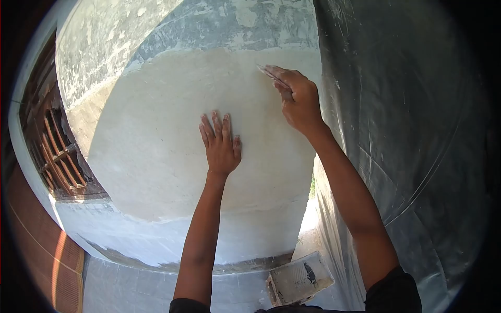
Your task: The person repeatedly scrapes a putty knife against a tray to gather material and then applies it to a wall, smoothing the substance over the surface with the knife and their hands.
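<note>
My left hand (222,151) lies flat against the plastered wall (167,130), fingers spread and pointing up, white dust on the fingertips. Higher and to the right, my right hand (300,99) is closed around a thin flat piece (271,74), seen nearly edge-on, with a pale tip against the wall; I cannot tell its exact kind. Smooth pale plaster covers the middle of the wall around both hands. Above it runs a rougher, blue-grey patchy band (209,26).
A dark plastic sheet (407,115) hangs along the right side. Below, between my arms, stands a worn, pale-stained container (326,281). A barred wooden window (62,151) is at the left, with a reddish-brown woven surface (36,235) lower left.
</note>
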`<state>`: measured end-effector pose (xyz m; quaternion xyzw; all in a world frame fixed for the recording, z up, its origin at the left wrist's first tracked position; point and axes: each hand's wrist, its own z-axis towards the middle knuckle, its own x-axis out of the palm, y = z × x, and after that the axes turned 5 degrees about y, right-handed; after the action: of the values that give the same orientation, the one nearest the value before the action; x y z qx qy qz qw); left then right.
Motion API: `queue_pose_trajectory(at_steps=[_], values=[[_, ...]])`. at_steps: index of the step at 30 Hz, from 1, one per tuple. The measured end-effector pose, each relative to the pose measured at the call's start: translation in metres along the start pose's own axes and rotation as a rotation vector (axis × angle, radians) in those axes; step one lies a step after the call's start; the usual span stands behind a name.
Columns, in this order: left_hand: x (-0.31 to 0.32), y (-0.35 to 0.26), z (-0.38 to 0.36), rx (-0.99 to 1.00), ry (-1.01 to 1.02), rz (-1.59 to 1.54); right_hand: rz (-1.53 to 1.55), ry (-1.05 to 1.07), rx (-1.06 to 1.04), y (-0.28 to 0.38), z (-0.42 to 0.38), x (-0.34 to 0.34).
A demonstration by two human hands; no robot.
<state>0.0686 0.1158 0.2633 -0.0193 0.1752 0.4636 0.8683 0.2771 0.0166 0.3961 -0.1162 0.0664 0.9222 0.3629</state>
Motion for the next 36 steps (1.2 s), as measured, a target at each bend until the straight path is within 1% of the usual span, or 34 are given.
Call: queue_pose_trajectory(at_steps=[1, 3, 4, 5, 7, 8, 10, 13, 16, 20, 22, 23, 25, 26, 28, 33, 36], values=[[0.004, 0.002, -0.002, 0.005, -0.012, 0.001, -0.005, -0.006, -0.011, 0.003, 0.006, 0.004], [0.007, 0.006, -0.006, 0.055, 0.000, 0.038, -0.283, 0.011, -0.251, 0.008, 0.021, 0.015], [0.008, 0.007, -0.007, 0.064, -0.016, 0.031, -0.324, -0.023, -0.322, 0.008, 0.028, 0.024], [0.011, 0.009, -0.006, 0.060, -0.023, 0.037, -0.321, -0.024, -0.331, 0.009, 0.034, 0.032], [0.008, 0.007, -0.012, 0.004, -0.010, 0.021, -0.458, -0.017, -0.376, 0.007, 0.038, 0.050], [0.008, 0.008, -0.013, 0.001, -0.008, 0.028, -0.450, -0.018, -0.378, 0.005, 0.038, 0.059], [0.009, 0.008, -0.013, -0.014, -0.032, 0.026, -0.588, -0.049, -0.441, -0.002, 0.038, 0.073], [0.009, 0.008, -0.013, -0.027, -0.030, 0.023, -0.654, -0.094, -0.478, -0.012, 0.040, 0.083], [0.011, 0.009, -0.014, -0.037, -0.072, 0.001, -0.669, -0.145, -0.469, -0.019, 0.044, 0.092], [0.009, 0.009, -0.017, -0.036, -0.085, -0.027, -0.681, -0.126, -0.436, -0.027, 0.035, 0.108], [0.010, 0.010, -0.016, -0.046, -0.133, -0.044, -0.661, -0.141, -0.376, -0.029, 0.032, 0.114], [0.012, 0.010, -0.016, -0.045, -0.140, -0.048, -0.666, -0.142, -0.381, -0.030, 0.032, 0.116], [0.010, 0.011, -0.025, -0.066, -0.123, -0.050, -0.660, -0.128, -0.316, -0.028, 0.025, 0.121], [0.011, 0.012, -0.029, -0.062, -0.126, -0.051, -0.663, -0.132, -0.317, -0.027, 0.018, 0.122], [0.012, 0.014, -0.039, -0.060, -0.090, -0.036, -0.547, -0.081, -0.313, -0.025, -0.006, 0.128], [0.012, 0.016, -0.055, -0.089, -0.051, -0.043, -0.505, 0.010, -0.261, -0.019, -0.086, 0.138], [0.011, 0.014, -0.055, -0.112, -0.038, -0.039, -0.480, 0.018, -0.248, -0.006, -0.109, 0.130]])
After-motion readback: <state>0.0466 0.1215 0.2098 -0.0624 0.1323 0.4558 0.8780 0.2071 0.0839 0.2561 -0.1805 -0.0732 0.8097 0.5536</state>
